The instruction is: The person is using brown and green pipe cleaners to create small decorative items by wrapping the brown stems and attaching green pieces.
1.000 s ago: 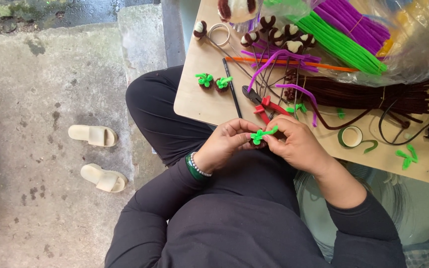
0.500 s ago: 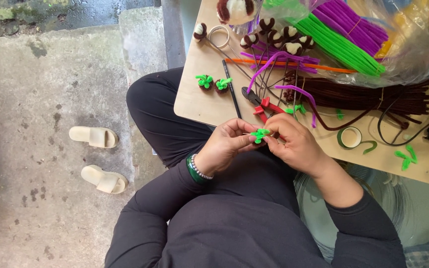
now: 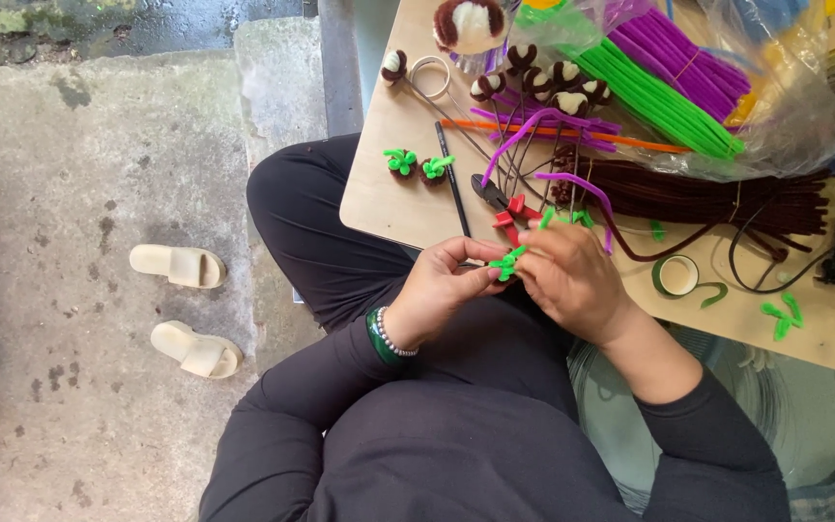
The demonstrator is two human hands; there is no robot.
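Fingers [image 3: 491, 274] of both hands pinching green pipe-cleaner piece [image 3: 507, 262], fingertips meeting

**Rough concrete yard, low wooden worktop**

We're looking down on a grey concrete floor [image 3: 60, 193], stained and pitted, with a damp, mossy strip along the top edge. A pair of cream slippers [image 3: 186, 309] sits on it, left of a raised concrete step [image 3: 277, 87]. The pale plywood worktop [image 3: 388, 193] has rounded corners. Soft, even daylight, no hard shadows.
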